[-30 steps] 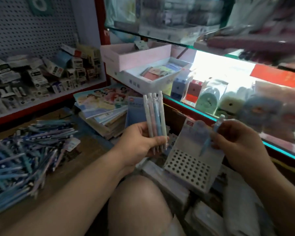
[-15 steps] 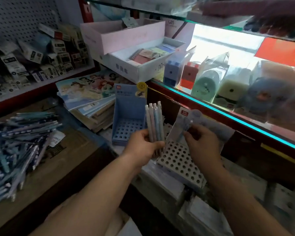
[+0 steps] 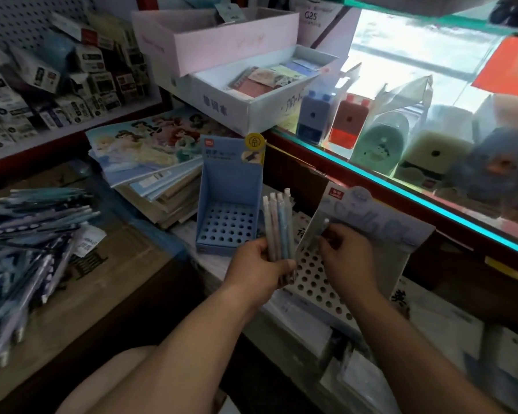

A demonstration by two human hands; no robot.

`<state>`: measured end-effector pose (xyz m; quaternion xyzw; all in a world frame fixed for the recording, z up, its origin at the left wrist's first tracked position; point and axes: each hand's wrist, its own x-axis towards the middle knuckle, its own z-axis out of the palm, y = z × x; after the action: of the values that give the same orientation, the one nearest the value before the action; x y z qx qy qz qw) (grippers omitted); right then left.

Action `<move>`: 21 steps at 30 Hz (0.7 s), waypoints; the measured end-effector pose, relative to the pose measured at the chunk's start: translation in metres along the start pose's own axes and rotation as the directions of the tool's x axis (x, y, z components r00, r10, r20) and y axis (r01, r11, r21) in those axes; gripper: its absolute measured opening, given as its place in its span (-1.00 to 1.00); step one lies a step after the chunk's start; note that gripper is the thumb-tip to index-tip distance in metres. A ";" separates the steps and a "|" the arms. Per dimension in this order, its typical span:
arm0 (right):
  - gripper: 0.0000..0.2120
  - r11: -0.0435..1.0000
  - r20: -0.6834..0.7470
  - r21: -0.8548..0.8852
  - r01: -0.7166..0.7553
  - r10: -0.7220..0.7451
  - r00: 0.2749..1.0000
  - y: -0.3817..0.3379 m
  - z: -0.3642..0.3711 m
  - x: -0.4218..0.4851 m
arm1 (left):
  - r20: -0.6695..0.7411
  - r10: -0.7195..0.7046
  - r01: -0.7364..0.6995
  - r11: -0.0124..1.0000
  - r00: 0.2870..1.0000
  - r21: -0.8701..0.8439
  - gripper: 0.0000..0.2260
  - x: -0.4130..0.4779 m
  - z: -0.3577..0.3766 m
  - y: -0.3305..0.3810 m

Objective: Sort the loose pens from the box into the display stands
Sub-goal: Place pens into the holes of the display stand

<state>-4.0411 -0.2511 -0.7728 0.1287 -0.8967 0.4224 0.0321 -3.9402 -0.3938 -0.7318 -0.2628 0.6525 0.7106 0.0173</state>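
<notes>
The left hand (image 3: 257, 270) held four pastel pens (image 3: 277, 225) upright in a fan. Its grip was closed round their lower halves and the clicker ends pointed up. Just to the right, the right hand (image 3: 346, 258) pinched a single pale pen (image 3: 322, 230) between thumb and fingertips. That grip was tight on the barrel, and the tip pointed down toward the far-left corner of the white display stand (image 3: 317, 286). The hand hid the tip, so it could not be told whether it had reached a hole.

The blue display stand (image 3: 228, 225) stood just left of the bundle with no pens in it. The loose pens (image 3: 27, 234) lay heaped well to the left on the cardboard box (image 3: 126, 264).

Seating this pen well probably called for a near-vertical barrel, centred over one hole before pushing. The stand looked like light card and sat tilted, so a slanted push could have skidded it. Gentle straight pressure seemed wiser. Filling the far row first would likely have kept the nearer holes reachable, and the left hand's bundle was best kept close for quick feeding.
</notes>
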 end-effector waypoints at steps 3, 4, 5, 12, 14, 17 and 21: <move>-0.92 0.999 -0.005 -0.049 -0.016 0.016 1.000 0.006 0.009 0.003 | 0.009 0.006 -0.006 1.000 1.000 -0.003 -0.71 -0.002 0.001 -0.001; -0.92 0.997 -0.008 -0.079 -0.017 0.016 1.000 0.008 0.011 0.004 | 0.012 0.008 -0.008 1.000 1.000 0.008 -0.71 -0.003 0.001 -0.001; -0.91 0.994 -0.009 -0.105 -0.018 0.017 1.000 0.009 0.012 0.005 | 0.013 0.011 -0.011 1.000 1.000 0.020 -0.70 -0.003 0.002 -0.001; -0.88 0.974 0.024 -0.226 -0.023 0.029 0.999 0.002 -0.001 0.005 | 0.016 0.017 -0.018 0.998 1.000 0.063 -0.70 -0.010 0.000 0.000; -0.95 0.996 0.025 -0.069 -0.060 0.061 0.998 -0.011 -0.014 -0.007 | 0.035 0.022 -0.025 0.996 0.999 0.090 -0.70 -0.013 0.000 0.002; -0.90 0.935 0.158 0.342 -0.093 0.041 0.987 -0.038 -0.038 -0.025 | 0.114 0.020 -0.038 0.988 0.993 0.151 -0.71 -0.017 0.001 0.005; -0.85 0.918 0.276 0.392 -0.061 -0.054 0.960 -0.051 -0.055 -0.032 | 0.219 -0.014 -0.034 0.976 0.976 0.215 -0.74 -0.022 0.007 0.007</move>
<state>-3.9994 -0.2334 -0.7045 0.1896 -0.7881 0.5726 -0.1228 -3.9263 -0.3814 -0.7170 -0.1761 0.7216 0.6597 0.1143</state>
